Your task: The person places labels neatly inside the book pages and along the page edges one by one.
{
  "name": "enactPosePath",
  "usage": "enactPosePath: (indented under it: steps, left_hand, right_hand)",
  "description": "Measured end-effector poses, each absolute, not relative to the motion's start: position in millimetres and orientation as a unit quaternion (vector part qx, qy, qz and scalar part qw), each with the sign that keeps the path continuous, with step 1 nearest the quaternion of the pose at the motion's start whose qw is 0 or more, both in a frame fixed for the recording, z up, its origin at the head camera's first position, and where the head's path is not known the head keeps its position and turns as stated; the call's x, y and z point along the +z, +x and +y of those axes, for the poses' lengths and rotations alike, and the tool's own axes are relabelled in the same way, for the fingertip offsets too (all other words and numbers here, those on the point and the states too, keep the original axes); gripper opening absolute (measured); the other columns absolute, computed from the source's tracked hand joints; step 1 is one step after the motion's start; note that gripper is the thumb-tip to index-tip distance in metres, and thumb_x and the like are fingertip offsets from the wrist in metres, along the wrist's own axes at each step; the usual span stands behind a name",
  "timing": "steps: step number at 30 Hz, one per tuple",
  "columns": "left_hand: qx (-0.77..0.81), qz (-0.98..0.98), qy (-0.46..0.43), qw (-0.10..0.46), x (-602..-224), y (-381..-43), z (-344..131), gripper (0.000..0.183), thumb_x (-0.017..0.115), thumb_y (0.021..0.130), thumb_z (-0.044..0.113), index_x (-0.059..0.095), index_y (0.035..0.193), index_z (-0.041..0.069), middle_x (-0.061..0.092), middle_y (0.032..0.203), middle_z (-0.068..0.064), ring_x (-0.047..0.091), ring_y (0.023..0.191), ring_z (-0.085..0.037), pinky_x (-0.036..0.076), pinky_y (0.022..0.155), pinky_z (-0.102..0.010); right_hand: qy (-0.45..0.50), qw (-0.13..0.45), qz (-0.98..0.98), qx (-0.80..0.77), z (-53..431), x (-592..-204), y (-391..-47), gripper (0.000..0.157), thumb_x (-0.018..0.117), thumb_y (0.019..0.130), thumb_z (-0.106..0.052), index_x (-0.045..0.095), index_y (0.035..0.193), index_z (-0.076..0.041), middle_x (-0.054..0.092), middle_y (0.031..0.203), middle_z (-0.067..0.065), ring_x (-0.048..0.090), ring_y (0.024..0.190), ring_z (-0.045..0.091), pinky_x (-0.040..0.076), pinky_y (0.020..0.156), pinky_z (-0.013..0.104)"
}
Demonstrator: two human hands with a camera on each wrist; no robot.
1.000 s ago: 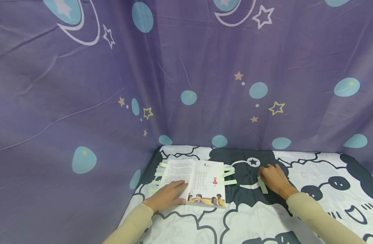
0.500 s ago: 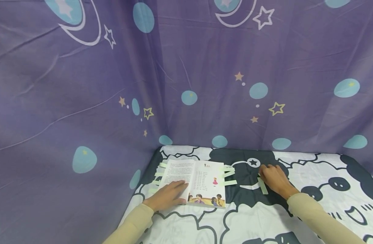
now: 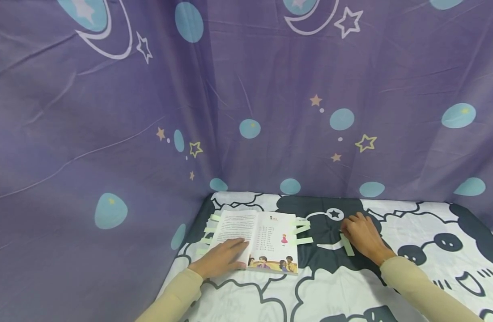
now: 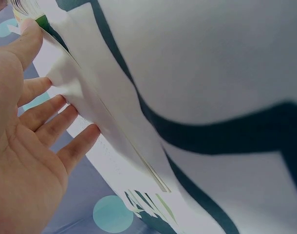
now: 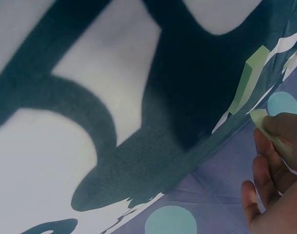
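An open book [image 3: 270, 241] lies on the cloth, its left page full of text and its right page carrying a short list and cartoon figures. My left hand [image 3: 222, 258] rests on the lower part of the left page; the left wrist view has its fingers spread, their tips on the paper. To the right of the book, my right hand [image 3: 361, 233] pinches a small pale green sticky note [image 5: 259, 117] between thumb and forefinger. Beside that hand lies a thick pale green strip, seemingly a sticky note pad [image 3: 347, 245]. My palm hides part of the pinched note.
Several pale green page tabs [image 3: 304, 240] stick out from both sides of the book. Under everything is a black and white cartoon cloth [image 3: 335, 295]. A purple curtain [image 3: 270, 80] with moons and stars hangs behind and along the left.
My right hand shifts very slightly beside the green strip, its fingers a little raised. The left hand and the book stay where they were.
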State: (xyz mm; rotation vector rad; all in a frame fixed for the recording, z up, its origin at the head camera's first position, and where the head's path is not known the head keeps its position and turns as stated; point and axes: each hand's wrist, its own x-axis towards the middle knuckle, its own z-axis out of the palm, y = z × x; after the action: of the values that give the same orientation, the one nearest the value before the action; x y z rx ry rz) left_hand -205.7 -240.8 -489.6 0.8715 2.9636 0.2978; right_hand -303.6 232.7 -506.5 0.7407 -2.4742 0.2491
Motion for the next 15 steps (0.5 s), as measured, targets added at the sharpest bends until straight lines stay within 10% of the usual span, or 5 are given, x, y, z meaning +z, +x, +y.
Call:
enactPosePath:
  steps: [15]
  left_hand:
    - [0.093,0.954,0.285,0.014,-487.9,-204.1,-240.4,0.069,0.061,0.102,0.046,0.044,0.156,0.007,0.041,0.159,-0.018,0.040,0.146,-0.035,0.036,0.119,-0.053]
  right_hand:
    - [0.292,0.254,-0.912,0.135,219.3,-501.6,-292.2,0.010,0.089,0.077,-0.008,0.082,0.083,-0.012,0.075,0.077,-0.007,0.053,0.069,0.014,0.040,0.066,0.037]
